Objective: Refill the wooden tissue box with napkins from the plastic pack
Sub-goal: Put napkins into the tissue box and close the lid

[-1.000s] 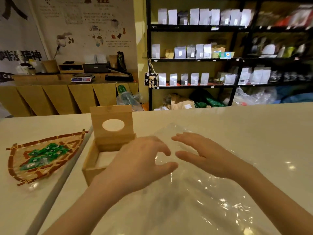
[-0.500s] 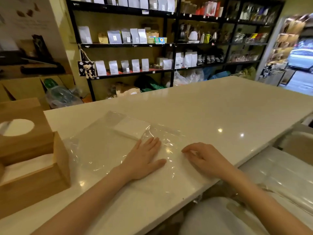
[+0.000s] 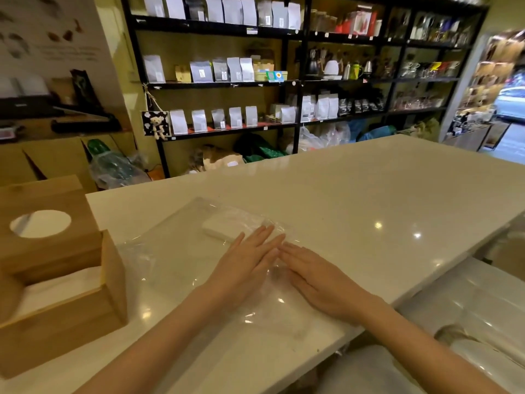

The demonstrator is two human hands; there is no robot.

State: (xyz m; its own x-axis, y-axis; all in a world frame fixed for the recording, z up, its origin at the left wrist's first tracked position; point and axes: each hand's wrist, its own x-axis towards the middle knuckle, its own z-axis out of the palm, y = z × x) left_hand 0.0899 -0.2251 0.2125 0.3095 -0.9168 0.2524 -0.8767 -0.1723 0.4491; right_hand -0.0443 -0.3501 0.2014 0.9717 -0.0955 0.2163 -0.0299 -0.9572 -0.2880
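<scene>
Hands, left (image 3: pixel 244 268) and right (image 3: pixel 315 282) (both flat), press plastic pack (image 3: pixel 181 251) running away leftward

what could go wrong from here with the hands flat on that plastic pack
The clear plastic pack lies on a glossy counter, so it may slide under the flat left hand and right hand. The right hand sits near the counter edge, where the pack could slip off. The napkins left inside could crumple.

Bare forearms, ringless hands (image 3: pixel 284 277)
</scene>
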